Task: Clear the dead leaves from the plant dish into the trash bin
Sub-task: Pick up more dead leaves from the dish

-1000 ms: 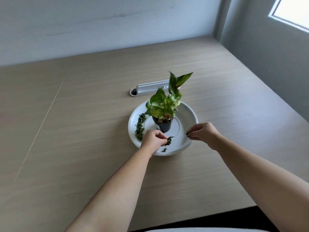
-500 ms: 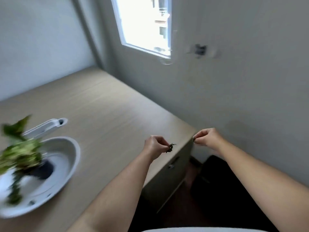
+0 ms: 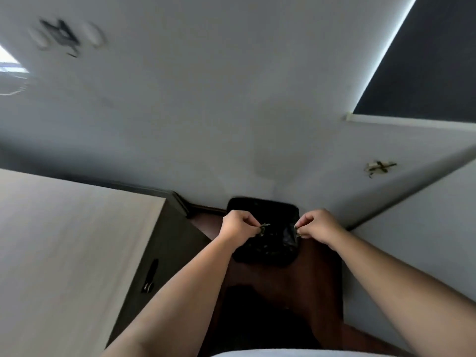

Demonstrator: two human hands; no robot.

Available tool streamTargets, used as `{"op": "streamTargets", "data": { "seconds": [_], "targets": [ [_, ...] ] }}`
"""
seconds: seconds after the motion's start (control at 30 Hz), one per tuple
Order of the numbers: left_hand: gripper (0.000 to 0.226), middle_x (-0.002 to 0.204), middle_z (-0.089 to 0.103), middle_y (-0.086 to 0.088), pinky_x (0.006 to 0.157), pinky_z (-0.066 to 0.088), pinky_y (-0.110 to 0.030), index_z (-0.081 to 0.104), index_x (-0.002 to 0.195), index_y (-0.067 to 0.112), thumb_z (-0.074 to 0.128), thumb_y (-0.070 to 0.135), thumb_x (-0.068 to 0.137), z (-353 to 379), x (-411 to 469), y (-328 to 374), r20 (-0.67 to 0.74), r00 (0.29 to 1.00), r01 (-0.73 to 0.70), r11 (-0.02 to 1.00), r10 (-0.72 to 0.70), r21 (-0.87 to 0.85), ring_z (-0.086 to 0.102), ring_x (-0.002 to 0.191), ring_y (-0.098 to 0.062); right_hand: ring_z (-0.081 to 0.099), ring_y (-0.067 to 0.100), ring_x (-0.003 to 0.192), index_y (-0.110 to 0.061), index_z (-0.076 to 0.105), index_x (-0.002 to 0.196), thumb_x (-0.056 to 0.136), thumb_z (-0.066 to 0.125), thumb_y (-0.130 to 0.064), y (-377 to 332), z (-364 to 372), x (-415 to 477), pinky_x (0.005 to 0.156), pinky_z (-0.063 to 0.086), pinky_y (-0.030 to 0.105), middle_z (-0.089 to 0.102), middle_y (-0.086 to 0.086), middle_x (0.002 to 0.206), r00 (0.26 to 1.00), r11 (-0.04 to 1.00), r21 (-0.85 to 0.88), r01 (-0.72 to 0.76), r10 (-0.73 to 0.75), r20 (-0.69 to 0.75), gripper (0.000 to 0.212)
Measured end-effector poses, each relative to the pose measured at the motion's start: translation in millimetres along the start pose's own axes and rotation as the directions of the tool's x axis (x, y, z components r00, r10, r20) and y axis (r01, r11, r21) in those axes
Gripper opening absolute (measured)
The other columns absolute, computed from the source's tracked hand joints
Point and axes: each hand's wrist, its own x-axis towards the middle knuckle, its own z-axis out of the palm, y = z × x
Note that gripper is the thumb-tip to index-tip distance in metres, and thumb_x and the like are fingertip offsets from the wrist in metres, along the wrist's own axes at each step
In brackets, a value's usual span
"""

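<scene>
**Both Hands Held Leaf Scraps Over the Bin**

Pale grey wall (image 3: 206, 112) filled most of the view, blurred in its upper left, with a dark panel (image 3: 425, 60) at the upper right. On the left stood a light wood desk (image 3: 64, 240), its dark side face carrying a slim handle (image 3: 150, 275). Reddish-brown floor (image 3: 309, 279) ran between the desk and the wall on the right. On that floor, against the far wall, sat the black-lined trash bin (image 3: 262, 210), its mouth open upward. Two bare forearms reached over it. The left hand (image 3: 238, 226) was curled shut, pinching a small dark dead leaf (image 3: 264, 228) at its fingertips above the bin. The right hand (image 3: 318, 225) was likewise closed, nipping another leaf scrap (image 3: 297, 231) over the bin's right edge. The hands stood apart, level with each other.
</scene>
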Motion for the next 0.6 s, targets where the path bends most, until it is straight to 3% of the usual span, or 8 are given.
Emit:
{"op": "streamTargets", "data": {
  "seconds": [0.17, 0.27, 0.37, 0.43, 0.5, 0.6],
  "targets": [
    [0.026, 0.059, 0.063, 0.003, 0.076, 0.062, -0.036, 0.066, 0.054, 0.024, 0.079, 0.007, 0.070, 21, 49, -40, 0.072, 0.988, 0.139, 0.990, -0.140, 0.020, 0.061, 0.059, -0.011, 0.062, 0.013, 0.050, -0.015, 0.066, 0.059, 0.070, 0.072, 0.005, 19, 26, 33, 0.051, 0.052, 0.013, 0.066, 0.007, 0.060, 0.993, 0.994, -0.010, -0.113, 0.113, 0.020, 0.024],
    [0.024, 0.062, 0.066, 0.002, 0.078, 0.062, -0.038, 0.066, 0.057, 0.024, 0.078, 0.009, 0.071, 23, 82, -48, 0.041, 0.982, 0.184, 0.983, -0.184, 0.015, 0.066, 0.065, -0.015, 0.064, 0.017, 0.055, -0.016, 0.066, 0.060, 0.071, 0.071, 0.004, 17, 42, 58, 0.059, 0.057, 0.021, 0.068, 0.013, 0.070, 0.993, 0.993, 0.024, -0.119, 0.120, -0.020, 0.023],
    [0.009, 0.074, 0.068, 0.001, 0.083, 0.059, -0.035, 0.069, 0.072, 0.020, 0.077, 0.017, 0.075, 23, 108, -44, -0.018, 0.981, 0.190, 0.981, -0.191, -0.031, 0.069, 0.078, -0.017, 0.065, 0.021, 0.075, -0.009, 0.071, 0.086, 0.078, 0.066, 0.001, 9, 51, 80, 0.079, 0.059, 0.035, 0.065, 0.009, 0.087, 0.991, 0.988, 0.092, -0.125, 0.129, -0.041, 0.013],
    [0.018, 0.091, 0.068, 0.003, 0.085, 0.054, -0.030, 0.069, 0.094, 0.018, 0.075, 0.026, 0.078, 23, 117, -39, -0.020, 0.982, 0.187, 0.982, -0.188, -0.030, 0.065, 0.091, -0.017, 0.063, 0.021, 0.092, -0.011, 0.068, 0.105, 0.083, 0.065, -0.007, 6, 53, 89, 0.087, 0.057, 0.040, 0.064, 0.006, 0.102, 0.991, 0.985, 0.107, -0.133, 0.135, -0.010, 0.023],
    [0.034, 0.108, 0.066, 0.003, 0.087, 0.048, -0.027, 0.065, 0.111, 0.015, 0.070, 0.033, 0.082, 21, 121, -36, 0.006, 0.980, 0.197, 0.980, -0.197, -0.025, 0.061, 0.103, -0.016, 0.060, 0.024, 0.104, -0.015, 0.066, 0.108, 0.086, 0.061, -0.012, 6, 51, 91, 0.092, 0.054, 0.043, 0.063, 0.006, 0.112, 0.991, 0.989, 0.063, -0.134, 0.134, -0.005, 0.023],
    [0.036, 0.116, 0.063, 0.002, 0.085, 0.043, -0.025, 0.062, 0.117, 0.016, 0.064, 0.035, 0.086, 12, 120, -30, 0.013, 0.978, 0.209, 0.978, -0.209, -0.021, 0.057, 0.109, -0.016, 0.062, 0.024, 0.091, -0.019, 0.069, 0.094, 0.090, 0.052, -0.012, 4, 45, 86, 0.085, 0.055, 0.037, 0.064, 0.006, 0.107, 0.990, 0.990, -0.020, -0.140, 0.140, -0.026, 0.019]
  ]
}}
